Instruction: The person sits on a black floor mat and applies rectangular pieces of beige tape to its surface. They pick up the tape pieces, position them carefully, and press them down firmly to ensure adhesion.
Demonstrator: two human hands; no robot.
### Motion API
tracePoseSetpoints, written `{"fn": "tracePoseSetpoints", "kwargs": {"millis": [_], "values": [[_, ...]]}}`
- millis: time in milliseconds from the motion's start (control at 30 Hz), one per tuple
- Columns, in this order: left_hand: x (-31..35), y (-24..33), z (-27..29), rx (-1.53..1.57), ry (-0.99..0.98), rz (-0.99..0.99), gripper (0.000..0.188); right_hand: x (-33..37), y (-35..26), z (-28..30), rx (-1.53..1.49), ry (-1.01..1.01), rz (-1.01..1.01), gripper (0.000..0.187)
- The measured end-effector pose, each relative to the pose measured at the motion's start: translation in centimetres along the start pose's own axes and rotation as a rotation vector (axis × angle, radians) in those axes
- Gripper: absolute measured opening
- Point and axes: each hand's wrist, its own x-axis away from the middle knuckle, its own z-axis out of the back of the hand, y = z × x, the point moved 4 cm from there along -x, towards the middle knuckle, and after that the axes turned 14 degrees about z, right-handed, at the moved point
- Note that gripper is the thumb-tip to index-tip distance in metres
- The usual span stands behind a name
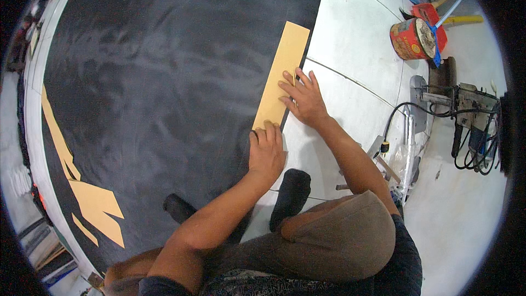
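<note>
Left hand [267,151]: grasped nothing; its fingertips pressed flat on the near end of the tan strip.
Right hand [308,101]: spread its fingers over the strip's edge, a thin yellow stick [294,78] held between them.
Tan strip [280,71]: straight, flat, matt and card-like, it lay under both hands, pointing to one o'clock, just inside the black sheet's three o'clock edge.
Black sheet [164,87]: smooth, softly sheened and faintly rippled, it spread toward ten o'clock.
Tan offcuts [93,203]: angular, with pointed notches, at eight o'clock on the sheet.
White floor [350,44]: glossy tiles with dark joints, toward two o'clock.
Red can [408,41]: cylindrical, at two o'clock.
Power tool [476,107]: grey, with coiled black cable, at three o'clock.
</note>
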Motion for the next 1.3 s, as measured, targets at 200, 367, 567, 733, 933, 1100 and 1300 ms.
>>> {"fn": "tracePoseSetpoints", "kwargs": {"millis": [200,367,567,733,933,1100,1300], "values": [[-1.5,0.3,-0.5,0.161,0.200,-0.110,0.071,0.1,0.3,0.2,-0.011,0.027,0.022,0.041],[-3.1,0.3,-0.7,0.221,0.181,-0.088,0.059,-0.4,-0.1,0.4,-0.002,0.010,0.027,0.039],[-3.7,1.3,-0.6,0.233,0.108,-0.040,0.057,-0.5,0.2,0.6,0.048,-0.052,0.037,0.037],[-3.7,1.7,-1.5,0.275,0.097,0.015,0.056,-2.2,-0.1,3.7,-0.135,-0.014,-0.083,0.042],[-3.5,2.0,-2.5,0.315,0.162,0.017,0.054,-3.8,-4.2,3.6,-0.721,-0.015,-0.101,0.033],[-4.0,2.4,-3.7,0.206,-0.120,-0.078,0.061,-3.9,-5.9,1.2,-0.826,-0.108,0.099,0.025],[-3.8,2.2,-3.5,0.315,-0.148,0.025,0.058,-3.8,-6.2,0.6,-0.723,-0.137,0.139,0.020]]}}
